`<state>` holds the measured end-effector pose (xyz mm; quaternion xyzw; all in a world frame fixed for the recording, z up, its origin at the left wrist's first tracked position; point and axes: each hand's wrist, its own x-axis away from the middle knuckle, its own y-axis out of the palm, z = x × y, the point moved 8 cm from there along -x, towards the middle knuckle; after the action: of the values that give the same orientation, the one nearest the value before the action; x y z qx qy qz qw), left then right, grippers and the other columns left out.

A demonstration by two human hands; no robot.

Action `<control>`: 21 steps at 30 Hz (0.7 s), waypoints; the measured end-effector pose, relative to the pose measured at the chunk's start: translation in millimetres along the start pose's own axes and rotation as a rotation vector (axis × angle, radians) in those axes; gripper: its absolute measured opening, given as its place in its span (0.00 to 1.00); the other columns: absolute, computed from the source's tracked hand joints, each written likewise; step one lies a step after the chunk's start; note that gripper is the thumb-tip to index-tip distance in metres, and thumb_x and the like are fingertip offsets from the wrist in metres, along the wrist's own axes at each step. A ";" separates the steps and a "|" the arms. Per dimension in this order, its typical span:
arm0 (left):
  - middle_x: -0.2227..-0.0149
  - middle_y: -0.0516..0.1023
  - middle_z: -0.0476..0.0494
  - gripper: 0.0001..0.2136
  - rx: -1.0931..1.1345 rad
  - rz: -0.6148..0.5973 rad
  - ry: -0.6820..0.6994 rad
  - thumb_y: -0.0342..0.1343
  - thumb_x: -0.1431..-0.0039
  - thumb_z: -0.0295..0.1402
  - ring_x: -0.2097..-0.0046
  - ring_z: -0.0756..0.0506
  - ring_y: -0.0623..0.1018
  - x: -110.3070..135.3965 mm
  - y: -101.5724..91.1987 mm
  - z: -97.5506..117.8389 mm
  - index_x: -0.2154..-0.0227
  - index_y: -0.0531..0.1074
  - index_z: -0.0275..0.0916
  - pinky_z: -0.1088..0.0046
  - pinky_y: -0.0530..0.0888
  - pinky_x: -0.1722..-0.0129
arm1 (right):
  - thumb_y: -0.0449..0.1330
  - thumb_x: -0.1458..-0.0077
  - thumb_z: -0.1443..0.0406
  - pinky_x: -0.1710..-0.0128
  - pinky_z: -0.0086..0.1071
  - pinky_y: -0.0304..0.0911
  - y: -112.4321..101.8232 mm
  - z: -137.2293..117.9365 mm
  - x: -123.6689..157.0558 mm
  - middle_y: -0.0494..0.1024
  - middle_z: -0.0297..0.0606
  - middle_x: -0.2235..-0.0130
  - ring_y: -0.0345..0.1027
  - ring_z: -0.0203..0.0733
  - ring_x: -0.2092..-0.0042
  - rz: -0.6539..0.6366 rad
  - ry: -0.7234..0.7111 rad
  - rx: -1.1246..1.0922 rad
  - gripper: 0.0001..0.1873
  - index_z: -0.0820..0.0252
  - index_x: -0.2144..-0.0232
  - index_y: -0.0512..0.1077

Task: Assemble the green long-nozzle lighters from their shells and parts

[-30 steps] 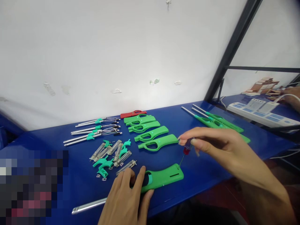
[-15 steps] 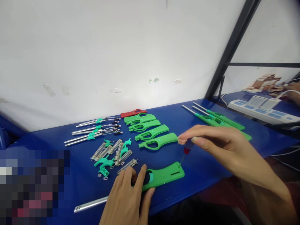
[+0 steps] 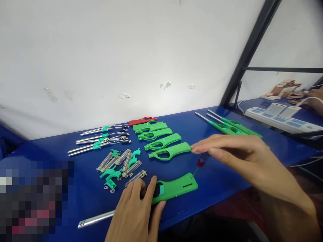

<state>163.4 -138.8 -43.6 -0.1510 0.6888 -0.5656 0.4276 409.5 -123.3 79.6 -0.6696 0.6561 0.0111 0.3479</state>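
Note:
A green lighter body (image 3: 176, 188) with a silver metal tube (image 3: 94, 220) lies near the front edge of the blue table (image 3: 222, 181). My left hand (image 3: 136, 213) presses down on its trigger end, fingers spread over it. In my right hand (image 3: 234, 151) is a small screwdriver (image 3: 200, 163) with a red and blue handle, pinched between thumb and fingers. The thin tip of the tool touches the far right end of the green body.
Behind lie several green handle shells (image 3: 161, 144) and one red shell (image 3: 142, 120). Silver tubes with wires (image 3: 101, 139) and small valve parts (image 3: 121, 166) lie to the left. Finished green lighters (image 3: 232, 127) are at the right. Beyond, a white power strip (image 3: 280, 121) and another person's hand (image 3: 315, 101).
My right hand has tilted lower, bringing the screwdriver handle slightly down. The left hand and the green body stay in place.

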 end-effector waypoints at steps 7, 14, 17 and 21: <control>0.48 0.79 0.35 0.25 -0.010 0.001 0.004 0.52 0.22 0.41 0.48 0.34 0.84 -1.7 -0.2 0.4 0.28 0.63 0.43 0.54 0.86 0.52 | 0.74 0.38 0.55 0.59 0.26 0.76 -0.4 -4.8 1.3 0.86 0.28 0.62 0.79 0.37 0.60 0.053 -0.037 0.007 0.02 0.38 0.62 0.88; 0.48 0.79 0.34 0.25 -0.037 -0.007 0.023 0.51 0.22 0.42 0.49 0.34 0.85 -1.1 1.1 0.2 0.27 0.62 0.42 0.53 0.87 0.52 | 0.66 0.29 0.57 0.54 0.28 0.75 3.6 1.2 -0.3 0.86 0.31 0.52 0.80 0.39 0.53 -0.019 -0.006 -0.035 0.08 0.38 0.56 0.87; 0.49 0.79 0.35 0.25 -0.032 -0.003 0.029 0.50 0.22 0.42 0.49 0.34 0.85 -1.1 0.8 -0.3 0.28 0.62 0.42 0.54 0.87 0.52 | 0.73 0.35 0.56 0.59 0.26 0.75 5.9 1.7 -0.3 0.82 0.32 0.57 0.79 0.37 0.56 -0.026 -0.016 -0.099 0.02 0.41 0.62 0.88; 0.48 0.79 0.34 0.25 -0.034 -0.010 0.033 0.51 0.22 0.42 0.48 0.34 0.85 -0.6 0.2 -1.0 0.28 0.63 0.41 0.54 0.87 0.52 | 0.69 0.31 0.58 0.60 0.26 0.74 5.3 3.2 0.2 0.83 0.30 0.62 0.78 0.35 0.62 -0.065 -0.002 -0.123 0.06 0.38 0.57 0.87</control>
<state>163.0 -137.6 -43.5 -0.1523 0.7044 -0.5585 0.4108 406.3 -121.3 74.7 -0.7106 0.6319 0.0408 0.3069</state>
